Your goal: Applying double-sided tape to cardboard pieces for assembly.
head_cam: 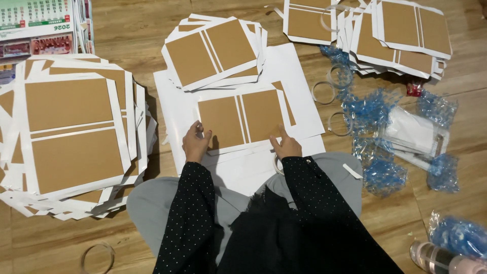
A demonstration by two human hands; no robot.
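Fingers of the left hand (195,143) lie spread and flat on the lower left corner of a brown card panel (242,122) backed with white paper, pressing rather than gripping; the right hand (286,146) does the same at the lower right edge, fingers loosely open and holding nothing. That panel rests on a white sheet (289,71) on the wooden floor (137,30), just ahead of the person's knees.

Near the knees, an empty tape ring (97,257) lies to the left, and a bottle (439,259) to the right. Beside the left hand rises a tall stack of like panels (71,137). To the right, clear tape rolls (339,123) sit among crumpled blue wrap (378,109), with a clear packet (416,133) holding white strips.

Farther off, a smaller stack (213,50) touches the sheet's far end, another pile (401,38) lies at upper right, and a calendar (38,25) at upper left.
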